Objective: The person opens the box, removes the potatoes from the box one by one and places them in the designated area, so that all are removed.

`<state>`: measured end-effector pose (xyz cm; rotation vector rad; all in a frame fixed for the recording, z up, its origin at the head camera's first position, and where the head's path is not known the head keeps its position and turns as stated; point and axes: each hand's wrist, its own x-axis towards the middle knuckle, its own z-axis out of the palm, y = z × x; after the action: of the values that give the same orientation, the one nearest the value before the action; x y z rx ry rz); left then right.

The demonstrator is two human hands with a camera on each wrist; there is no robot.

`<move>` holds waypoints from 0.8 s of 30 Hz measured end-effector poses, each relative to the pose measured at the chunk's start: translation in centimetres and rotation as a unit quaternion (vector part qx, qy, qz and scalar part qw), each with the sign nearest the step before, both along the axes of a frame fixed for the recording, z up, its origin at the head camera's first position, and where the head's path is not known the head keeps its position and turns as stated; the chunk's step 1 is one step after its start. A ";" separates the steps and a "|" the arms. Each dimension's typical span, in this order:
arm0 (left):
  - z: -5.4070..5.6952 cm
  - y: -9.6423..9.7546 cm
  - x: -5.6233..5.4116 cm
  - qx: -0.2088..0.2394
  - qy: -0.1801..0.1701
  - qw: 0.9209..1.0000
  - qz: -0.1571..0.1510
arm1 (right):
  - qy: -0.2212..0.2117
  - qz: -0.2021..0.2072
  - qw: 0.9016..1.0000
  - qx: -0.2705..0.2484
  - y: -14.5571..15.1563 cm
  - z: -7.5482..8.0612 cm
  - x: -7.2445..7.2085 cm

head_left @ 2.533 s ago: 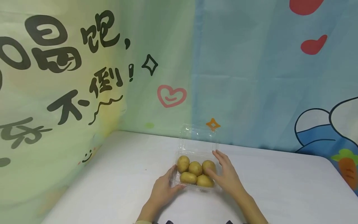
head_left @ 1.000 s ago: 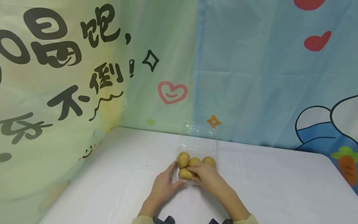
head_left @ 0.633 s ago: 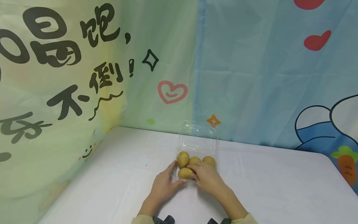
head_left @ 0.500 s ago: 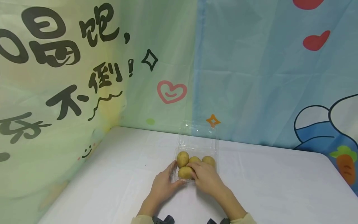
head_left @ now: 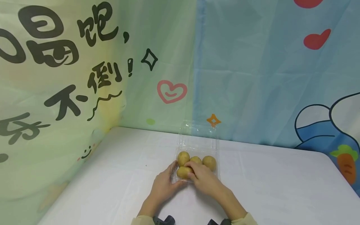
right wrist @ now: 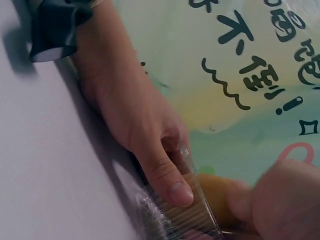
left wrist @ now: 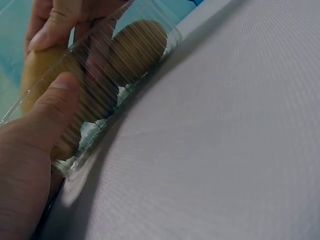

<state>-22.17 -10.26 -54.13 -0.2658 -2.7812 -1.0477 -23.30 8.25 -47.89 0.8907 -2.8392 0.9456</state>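
Note:
Several yellow-brown potatoes lie in a clear plastic clamshell box (head_left: 217,170), its lid (head_left: 198,140) standing up at the back. My left hand (head_left: 165,187) holds the box at its front left corner; in the left wrist view the thumb (left wrist: 55,107) presses on the ribbed front wall. Inside the box, my right hand (head_left: 206,179) grips the front left potato (head_left: 183,172) with thumb and fingers. Behind it sit three more potatoes: back left (head_left: 183,158), middle (head_left: 196,160) and back right (head_left: 209,162). From above, the right hand hides the front right potato, which shows through the box wall (left wrist: 139,50).
The box stands on a white-covered table (head_left: 267,181). Behind and to the left hangs a printed curtain (head_left: 239,78) with dark lettering and hearts. Black wrist devices (head_left: 167,220) sit on both wrists at the bottom edge.
My right hand has moved from the box's right side to the front left potato and taken hold of it. That potato has shifted slightly left. My left hand stays on the box.

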 end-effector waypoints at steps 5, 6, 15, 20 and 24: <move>0.1 0.0 0.1 0.011 -0.010 1.000 0.002 | -0.044 0.015 0.999 -0.027 0.0 -0.1 -0.1; 0.2 0.0 0.1 0.013 -0.011 1.000 0.001 | -0.052 0.014 0.998 -0.035 0.0 -0.1 -0.1; 0.4 0.2 0.3 0.006 -0.011 1.000 -0.008 | -0.075 0.022 0.995 -0.069 0.3 -0.7 -0.8; 0.5 0.2 0.3 0.012 -0.012 1.000 -0.010 | -0.101 0.045 0.992 -0.067 0.8 -0.4 -1.1; 0.5 0.1 0.3 0.009 -0.009 1.000 -0.012 | -0.129 0.057 0.988 -0.064 1.0 0.0 -1.1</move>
<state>-21.91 -10.13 -53.63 -0.2888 -2.7891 -1.0847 -24.36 9.27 -47.86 0.9919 -2.9151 1.3332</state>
